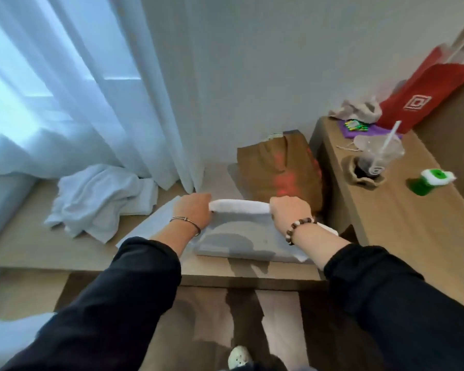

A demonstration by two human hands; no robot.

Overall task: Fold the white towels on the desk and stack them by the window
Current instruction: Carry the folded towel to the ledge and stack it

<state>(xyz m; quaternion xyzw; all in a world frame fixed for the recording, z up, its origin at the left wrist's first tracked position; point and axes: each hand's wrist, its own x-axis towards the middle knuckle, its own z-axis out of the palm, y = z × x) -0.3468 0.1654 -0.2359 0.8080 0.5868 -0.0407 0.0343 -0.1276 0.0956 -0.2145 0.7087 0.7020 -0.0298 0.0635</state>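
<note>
Towel (pixel 239 236) flat on the low worktop (pixel 38 245) beside the curtain (pixel 145 116), far edge doubled up thick. Left hand (pixel 193 210) and right hand (pixel 289 212) clamped round that edge, one at each end. Mid-fold, seemingly. Next, probably: drawing it over evenly, corners matched (crumpled towels (pixel 97 199) waiting just beside).

The rolled towel (pixel 239 206) edge hides the fingers of both hands (pixel 194 210) (pixel 289 211).
</note>
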